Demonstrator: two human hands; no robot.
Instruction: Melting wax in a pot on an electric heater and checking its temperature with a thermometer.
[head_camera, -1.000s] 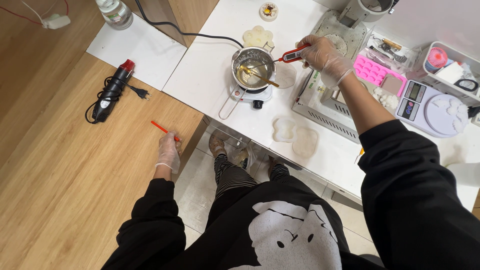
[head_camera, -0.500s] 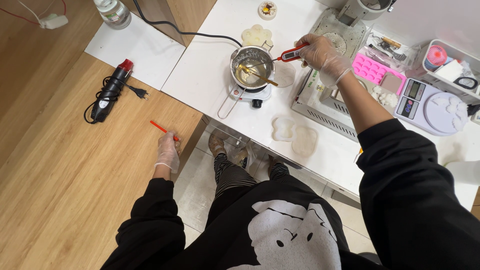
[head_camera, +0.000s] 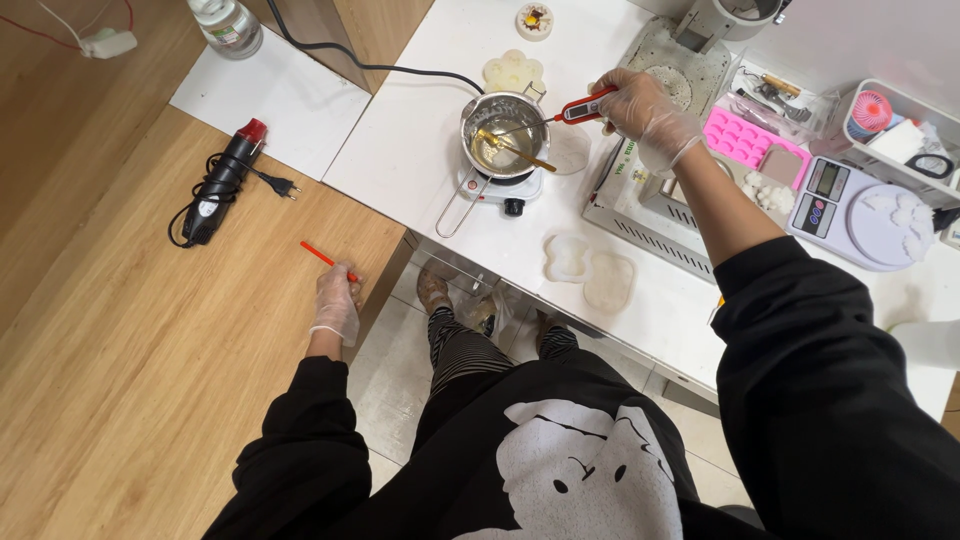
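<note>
Nearest, low in the frame, the person's black sleeves and printed top fill the view. The left hand, gloved, rests at the edge of the wooden desk left of centre, its fingers closed on one end of a thin red stick that lies on the wood and points toward the upper left. Further up that desk lies a black heat gun with its cord coiled beside it.

Across the gap, on the white desk, two pale moulds sit side by side near the front edge. Beyond them a small steel pot stands on a little hotplate, with clear liquid and a gold spoon inside. The right hand, also gloved, is above and right of the pot; its fingers pinch the red body of a thermometer, whose probe reaches down into the liquid.

Against half a second ago, almost nothing has shifted — both hands sit where they were and the probe stays in the pot, so this looks like a held reading rather than a move.

Farther right lie a pink mould and a scale; at the top, a bottle.
</note>
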